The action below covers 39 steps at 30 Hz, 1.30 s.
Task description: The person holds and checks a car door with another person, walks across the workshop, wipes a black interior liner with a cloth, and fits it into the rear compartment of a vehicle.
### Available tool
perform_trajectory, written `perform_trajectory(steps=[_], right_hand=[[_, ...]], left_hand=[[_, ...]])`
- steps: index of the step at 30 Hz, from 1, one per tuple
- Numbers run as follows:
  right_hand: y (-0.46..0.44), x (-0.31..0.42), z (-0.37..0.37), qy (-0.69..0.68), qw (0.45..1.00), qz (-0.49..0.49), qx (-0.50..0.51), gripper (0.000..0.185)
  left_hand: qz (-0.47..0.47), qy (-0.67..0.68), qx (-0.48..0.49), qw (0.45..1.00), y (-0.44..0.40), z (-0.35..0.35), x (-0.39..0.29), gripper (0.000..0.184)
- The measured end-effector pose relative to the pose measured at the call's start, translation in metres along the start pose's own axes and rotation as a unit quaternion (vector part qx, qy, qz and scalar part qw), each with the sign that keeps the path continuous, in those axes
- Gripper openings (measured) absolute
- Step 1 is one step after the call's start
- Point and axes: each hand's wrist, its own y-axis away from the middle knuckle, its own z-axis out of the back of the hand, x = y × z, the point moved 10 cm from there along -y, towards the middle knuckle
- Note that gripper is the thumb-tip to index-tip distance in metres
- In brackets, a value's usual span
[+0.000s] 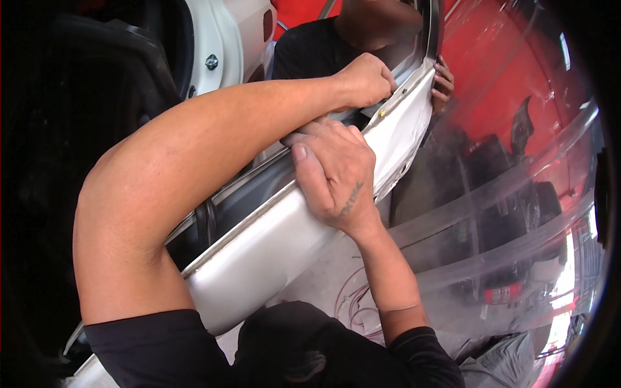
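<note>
Left arm [142, 200]: foremost, bent across door [265, 242] | left hand [364, 81]: clenched at door's inner side, any held item cannot be told | right hand [333, 171]: grasping door's upper edge; tattooed lettering [351, 199] illegible | door: white, beneath both hands | shirt [278, 346]: door's near side, grey mark [306, 367] unreadable | co-worker's hand [442, 84]: at door's far edge

1. Door [259, 255]: silvery white, greyer inside.
2. Clip [382, 113] on it: yellow.
3. Right hand [337, 169]: dark lettering near the wrist.
4. Shirt [268, 343]: black with a grey print.
5. Co-worker's shirt [307, 48]: black.
6. Car body [223, 35]: white.
7. Backdrop [482, 71]: vivid red behind clear sheeting [479, 258].
8. Cover [508, 355] at lower right: grey.
</note>
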Motion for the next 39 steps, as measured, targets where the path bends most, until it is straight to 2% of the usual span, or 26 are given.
perform_trajectory(steps=[7, 13, 23, 26, 32, 35, 38, 39], right_hand=[[0.000, 0.000, -0.001, 0.000, 1.000, 0.003, -0.001, 0.019], [0.000, 0.000, -0.001, -0.008, 1.000, 0.004, -0.005, 0.019], [0.000, -0.001, -0.004, -0.011, 1.000, 0.000, 0.010, 0.020], [0.000, 0.000, -0.004, -0.011, 1.000, 0.000, 0.006, 0.020], [0.001, -0.001, -0.005, -0.004, 1.000, 0.002, 0.008, 0.020], [0.000, -0.001, -0.002, -0.013, 1.000, -0.004, 0.001, 0.019], [0.000, 0.001, 0.000, -0.003, 1.000, -0.002, -0.006, 0.017], [0.000, 0.001, 0.002, 0.008, 1.000, 0.001, -0.011, 0.016]], left_hand=[[-0.021, -0.023, -0.007, 1.000, 0.000, 0.000, -0.001, 0.031], [-0.022, 0.052, -0.010, 0.998, -0.002, 0.000, 0.006, 0.030], [-0.038, 0.008, -0.033, 0.999, -0.002, 0.002, 0.000, 0.025], [-0.019, 0.048, -0.021, 0.998, -0.001, 0.002, 0.003, 0.023], [-0.021, 0.030, 0.006, 0.999, 0.001, -0.001, 0.000, 0.025], [-0.189, -0.180, 0.015, 0.965, -0.009, -0.009, -0.011, 0.027], [-0.131, -0.067, -0.011, 0.989, -0.002, -0.001, -0.013, 0.025], [-0.053, 0.045, -0.023, 0.997, 0.000, 0.001, -0.002, 0.030]])
